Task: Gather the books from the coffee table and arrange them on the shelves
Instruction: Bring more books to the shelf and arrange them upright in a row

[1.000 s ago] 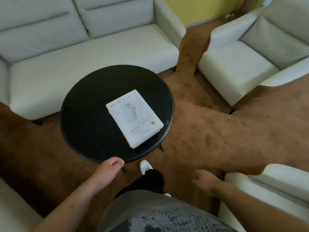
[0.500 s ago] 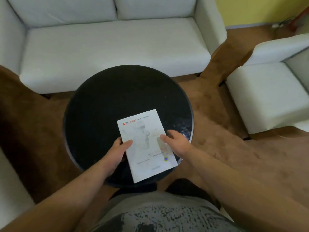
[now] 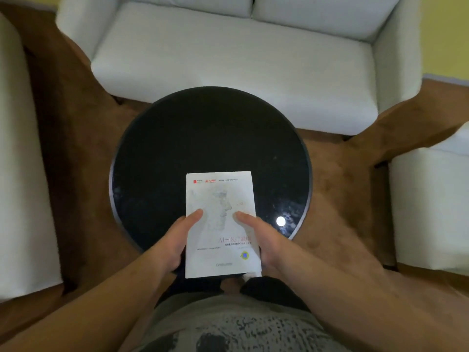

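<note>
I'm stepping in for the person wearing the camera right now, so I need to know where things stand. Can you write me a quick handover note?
Left hand: grips the left edge of the book, thumb on the cover.
Right hand: grips the right edge, thumb on the cover.
Book: white, cover up, over the near edge of the round black coffee table. I cannot tell whether it is lifted off.
Done: the book is in both hands.
Left: carry it to the shelves, which are out of view, and set it there.
</note>
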